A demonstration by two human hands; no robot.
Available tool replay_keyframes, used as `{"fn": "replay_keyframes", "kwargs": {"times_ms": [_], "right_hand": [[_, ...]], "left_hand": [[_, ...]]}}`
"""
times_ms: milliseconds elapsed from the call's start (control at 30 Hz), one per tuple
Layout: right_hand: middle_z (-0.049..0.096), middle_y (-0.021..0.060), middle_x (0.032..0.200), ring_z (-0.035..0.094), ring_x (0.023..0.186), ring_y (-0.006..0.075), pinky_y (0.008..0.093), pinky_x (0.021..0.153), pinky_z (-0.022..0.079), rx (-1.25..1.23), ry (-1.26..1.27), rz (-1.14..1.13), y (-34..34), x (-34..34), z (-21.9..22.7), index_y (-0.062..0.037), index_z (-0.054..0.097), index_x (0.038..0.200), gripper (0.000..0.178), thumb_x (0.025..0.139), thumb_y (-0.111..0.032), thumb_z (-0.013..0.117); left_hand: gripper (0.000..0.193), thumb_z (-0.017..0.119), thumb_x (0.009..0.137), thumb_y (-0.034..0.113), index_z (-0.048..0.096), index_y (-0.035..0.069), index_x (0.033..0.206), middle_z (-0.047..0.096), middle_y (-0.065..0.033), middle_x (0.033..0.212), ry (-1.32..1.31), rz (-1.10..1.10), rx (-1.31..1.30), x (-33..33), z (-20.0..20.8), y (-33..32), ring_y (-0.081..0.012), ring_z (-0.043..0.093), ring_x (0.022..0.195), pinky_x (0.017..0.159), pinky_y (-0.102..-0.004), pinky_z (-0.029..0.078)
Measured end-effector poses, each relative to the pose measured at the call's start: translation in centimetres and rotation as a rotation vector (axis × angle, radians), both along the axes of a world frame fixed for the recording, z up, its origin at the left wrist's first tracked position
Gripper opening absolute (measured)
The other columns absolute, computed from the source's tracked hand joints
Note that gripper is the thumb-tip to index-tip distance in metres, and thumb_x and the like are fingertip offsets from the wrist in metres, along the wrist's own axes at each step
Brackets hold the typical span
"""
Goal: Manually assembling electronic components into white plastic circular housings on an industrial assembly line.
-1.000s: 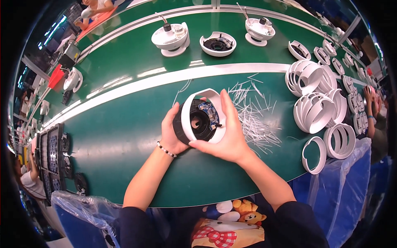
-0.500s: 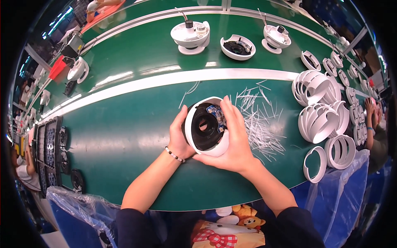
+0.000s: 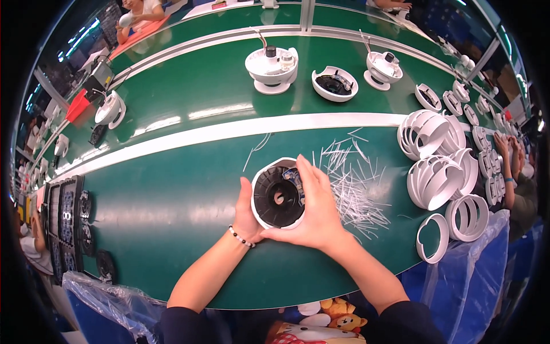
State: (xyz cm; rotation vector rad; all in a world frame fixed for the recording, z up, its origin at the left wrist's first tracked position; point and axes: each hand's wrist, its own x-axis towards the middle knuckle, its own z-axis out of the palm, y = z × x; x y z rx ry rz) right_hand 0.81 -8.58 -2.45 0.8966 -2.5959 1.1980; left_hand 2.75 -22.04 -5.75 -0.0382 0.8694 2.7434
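Note:
Between my two hands, above the green table, is a round white housing (image 3: 260, 219) with a black ribbed disc (image 3: 268, 198) set inside it. The disc has a hole at its centre, and a small blue circuit board (image 3: 294, 179) sits at its upper right. My left hand (image 3: 247, 215) cups the housing from the left, thumb pointing up. On the right side, my right hand (image 3: 316, 206) wraps the rim, its fingers partly covering the circuit board. Right of my hands lies a loose heap of thin white strips (image 3: 358, 200).
White rings (image 3: 434, 178) are stacked at the right edge. A black tray (image 3: 62, 221) with circuit boards stands at the left, black discs (image 3: 106, 265) beside it. Beyond the white strip (image 3: 229, 127), white assemblies (image 3: 271, 71) and a housing (image 3: 334, 84) stand on green belt. Other people work nearby.
The housing has turned in my hands so the black disc faces me more squarely. My view has tilted up slightly, so table things sit lower in the picture.

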Motion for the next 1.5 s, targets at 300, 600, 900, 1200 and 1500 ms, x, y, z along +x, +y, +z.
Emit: {"fn": "replay_keyframes", "kwargs": {"times_ms": [300,600,900,1200,1500], "right_hand": [[0.03,0.0232,0.122,0.029,0.115,0.038,0.0458,0.09,0.027,-0.069,0.019,-0.157,-1.0,1.4,-0.7,0.0052,0.014,0.127,0.11,0.047,-0.043,0.073],[0.03,0.0157,0.129,0.028,0.119,0.0355,0.0518,0.097,0.018,-0.168,0.219,0.114,1.3,-0.3,-0.6,-0.0034,0.031,0.124,0.086,0.053,-0.026,0.073],[0.058,0.0135,0.093,0.056,0.087,0.0311,0.0379,0.075,0.046,-0.223,0.432,0.14,5.0,-2.3,0.3,0.002,0.055,0.09,0.039,0.053,0.003,0.066],[0.056,0.0124,0.103,0.052,0.093,0.0287,0.036,0.08,0.041,0.18,0.455,-0.519,17.6,5.6,4.5,-0.0034,0.057,0.093,0.038,0.056,-0.001,0.067],[0.057,0.0145,0.093,0.053,0.086,0.0305,0.0352,0.077,0.043,0.444,0.073,-0.653,22.9,9.6,-0.6,0.0017,0.058,0.083,0.025,0.061,-0.005,0.067]], "left_hand": [[0.059,0.048,0.069,0.034,0.04,0.0,0.116,0.048,-0.0146,0.112,-0.004,0.085,0.066,0.2,1.0,1.3,-0.0241,0.049,0.101,0.088,-0.0358,0.04],[0.053,0.037,0.078,0.044,0.048,0.001,0.109,0.055,-0.0135,0.104,-0.141,0.172,0.051,-2.5,1.8,0.2,-0.0256,0.054,0.095,0.086,-0.0376,0.042],[0.055,0.037,0.079,0.04,0.04,-0.003,0.114,0.052,-0.0185,0.106,-0.236,-0.401,0.146,-4.3,1.3,-1.1,-0.0272,0.055,0.093,0.085,-0.0362,0.043],[0.036,0.036,0.083,0.021,0.044,-0.002,0.11,0.05,-0.0144,0.112,-0.001,0.24,-0.267,-12.0,1.0,-9.8,-0.0265,0.048,0.103,0.089,-0.0386,0.039],[0.036,0.041,0.087,0.025,0.038,0.003,0.115,0.041,-0.0153,0.118,0.07,0.45,-0.617,-19.6,-2.7,-18.7,-0.0278,0.039,0.112,0.093,-0.042,0.033]]}}
